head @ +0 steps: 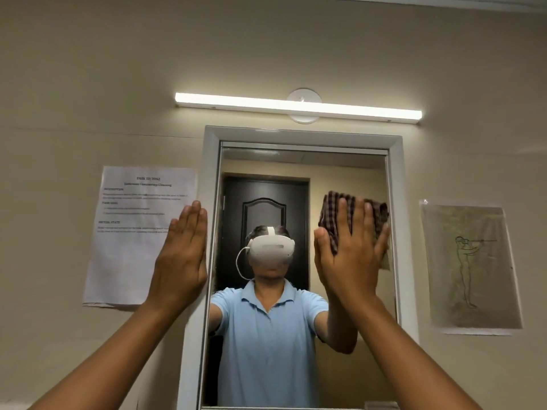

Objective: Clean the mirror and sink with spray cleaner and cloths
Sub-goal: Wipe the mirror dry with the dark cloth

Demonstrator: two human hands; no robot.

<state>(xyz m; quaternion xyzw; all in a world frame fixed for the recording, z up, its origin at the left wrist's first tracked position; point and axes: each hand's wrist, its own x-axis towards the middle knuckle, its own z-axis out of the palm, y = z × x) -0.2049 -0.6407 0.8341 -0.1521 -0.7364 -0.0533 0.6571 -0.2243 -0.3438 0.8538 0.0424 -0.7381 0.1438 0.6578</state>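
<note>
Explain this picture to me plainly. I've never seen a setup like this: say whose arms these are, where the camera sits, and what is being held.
There is no machine here. A person wears a camera on the head, so the single picture shows their own two bare arms reaching forward. They face a white-framed mirror, which reflects them wearing the headset. The right hand presses a checked cloth flat against the glass with an open palm. The left hand holds nothing and lies flat at the mirror's left frame. A light bar glows above. A printed sheet hangs on the left wall and a drawing on the right. The sink is out of view.
</note>
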